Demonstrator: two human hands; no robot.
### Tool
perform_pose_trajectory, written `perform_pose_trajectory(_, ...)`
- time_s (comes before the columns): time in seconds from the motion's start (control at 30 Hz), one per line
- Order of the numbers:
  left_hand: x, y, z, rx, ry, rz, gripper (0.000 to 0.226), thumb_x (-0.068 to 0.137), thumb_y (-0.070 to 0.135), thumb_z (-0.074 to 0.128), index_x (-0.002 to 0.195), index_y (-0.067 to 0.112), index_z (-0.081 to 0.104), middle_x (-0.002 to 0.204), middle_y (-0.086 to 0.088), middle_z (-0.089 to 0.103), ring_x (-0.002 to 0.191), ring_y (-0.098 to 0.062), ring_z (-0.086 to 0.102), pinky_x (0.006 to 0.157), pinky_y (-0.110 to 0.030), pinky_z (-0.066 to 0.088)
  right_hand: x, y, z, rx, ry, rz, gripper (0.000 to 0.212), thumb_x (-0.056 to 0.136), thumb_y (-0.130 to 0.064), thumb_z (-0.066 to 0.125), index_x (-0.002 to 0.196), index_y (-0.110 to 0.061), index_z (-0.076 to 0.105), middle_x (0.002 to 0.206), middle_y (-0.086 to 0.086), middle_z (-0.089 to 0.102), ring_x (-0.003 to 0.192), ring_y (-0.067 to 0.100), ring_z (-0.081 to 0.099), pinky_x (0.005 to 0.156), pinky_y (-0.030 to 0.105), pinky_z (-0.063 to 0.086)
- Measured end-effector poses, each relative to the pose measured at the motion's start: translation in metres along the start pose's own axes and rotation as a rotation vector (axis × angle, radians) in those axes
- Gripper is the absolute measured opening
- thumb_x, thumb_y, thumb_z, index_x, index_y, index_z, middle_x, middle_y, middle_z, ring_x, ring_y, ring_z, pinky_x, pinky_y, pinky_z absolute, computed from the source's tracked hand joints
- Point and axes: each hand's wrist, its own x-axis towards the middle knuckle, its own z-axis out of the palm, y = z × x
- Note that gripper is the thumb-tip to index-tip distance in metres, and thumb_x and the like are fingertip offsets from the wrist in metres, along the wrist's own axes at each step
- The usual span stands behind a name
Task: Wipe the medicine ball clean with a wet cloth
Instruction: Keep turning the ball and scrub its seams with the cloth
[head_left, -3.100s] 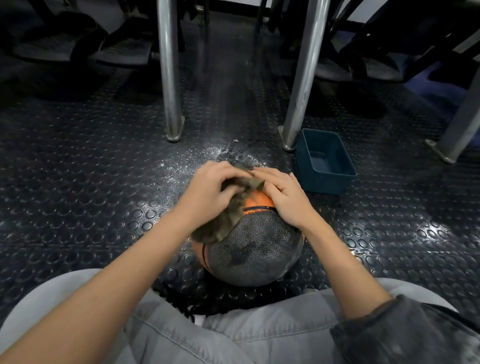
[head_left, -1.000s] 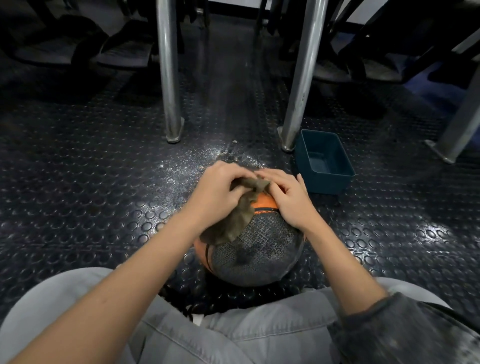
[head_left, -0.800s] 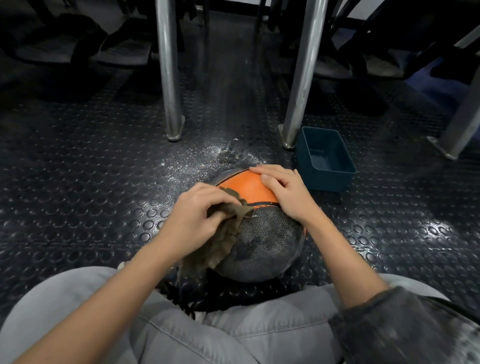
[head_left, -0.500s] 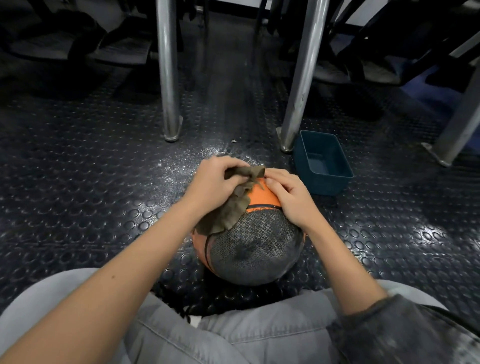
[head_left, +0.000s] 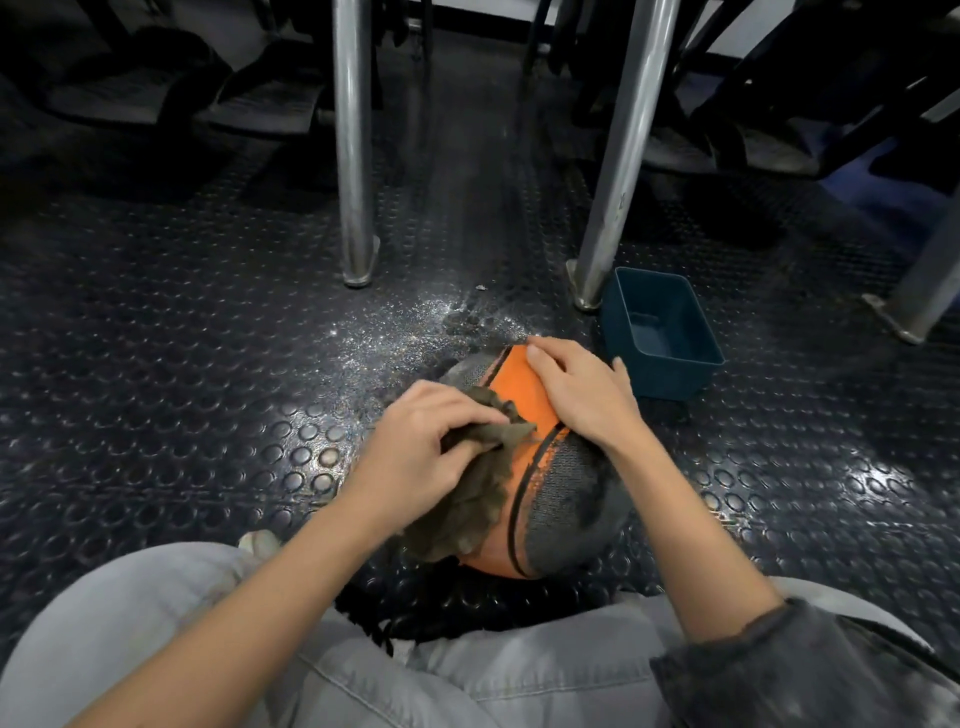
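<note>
A dark rubber floor (head_left: 156, 374) with raised round studs fills the view. A dark blue rectangular tub (head_left: 661, 332) sits open at about two o'clock, just beside the foot of a slanted metal leg (head_left: 618, 156). A second metal leg (head_left: 354, 145) stands upright at twelve o'clock. Pale speckles (head_left: 395, 327) spread over the floor between the legs. Grey trousers (head_left: 363, 670) cover the six o'clock edge.

Orange-and-grey medicine ball (head_left: 550, 483) on floor, crumpled brown cloth (head_left: 470, 499) draped over it
</note>
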Motion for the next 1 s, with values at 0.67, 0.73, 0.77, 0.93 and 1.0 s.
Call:
perform_pose_trajectory(0.67, 0.026, 0.007, -0.002, 0.094, -0.072, -0.084, 0.026, 0.075, -0.002, 0.069, 0.093, 0.016, 0.075, 0.091, 0.010, 0.069, 0.090, -0.016, 0.055, 0.080, -0.008, 0.032, -0.013, 0.001, -0.007, 0.061, 0.043, -0.080, 0.030, 0.098, -0.039, 0.040, 0.119, -0.040, 0.061, 0.132, -0.019, 0.053, 0.125, 0.005, 0.043, 0.116, 0.046, -0.003)
perform_pose_trajectory(0.73, 0.051, 0.008, 0.003, 0.087, -0.052, -0.125, 0.024, 0.077, -0.001, 0.069, 0.094, 0.013, 0.075, 0.094, 0.000, 0.073, 0.087, -0.012, 0.056, 0.078, -0.007, 0.030, -0.014, -0.001, -0.006, 0.061, 0.049, -0.082, 0.030, 0.098, -0.038, 0.040, 0.117, -0.039, 0.062, 0.131, -0.019, 0.053, 0.124, 0.006, 0.044, 0.115, 0.045, -0.001)
perform_pose_trajectory(0.77, 0.059, 0.009, 0.005, 0.068, -0.032, -0.153, 0.022, 0.078, -0.001, 0.068, 0.095, 0.012, 0.075, 0.094, -0.001, 0.073, 0.084, -0.005, 0.055, 0.077, -0.002, 0.029, -0.014, -0.001, -0.005, 0.057, 0.050, -0.078, 0.030, 0.098, -0.038, 0.039, 0.117, -0.038, 0.063, 0.130, -0.019, 0.053, 0.124, 0.006, 0.044, 0.115, 0.045, 0.000)
perform_pose_trajectory(0.93, 0.038, 0.007, 0.005, 0.021, 0.015, -0.166, 0.020, 0.077, 0.007, 0.070, 0.092, 0.019, 0.076, 0.086, 0.017, 0.067, 0.086, -0.006, 0.056, 0.085, -0.012, 0.039, -0.013, 0.002, -0.005, 0.054, 0.070, -0.055, 0.030, 0.097, -0.042, 0.039, 0.118, -0.039, 0.061, 0.131, -0.020, 0.052, 0.124, 0.004, 0.044, 0.116, 0.050, -0.005)
perform_pose_trajectory(1.0, 0.010, 0.011, 0.002, 0.019, 0.036, -0.149, 0.020, 0.074, 0.013, 0.067, 0.090, 0.021, 0.076, 0.084, 0.023, 0.062, 0.086, -0.002, 0.050, 0.081, -0.005, 0.034, -0.011, 0.002, -0.005, 0.053, 0.057, -0.060, 0.030, 0.097, -0.043, 0.040, 0.119, -0.040, 0.061, 0.132, -0.020, 0.052, 0.125, 0.004, 0.043, 0.115, 0.050, -0.007)
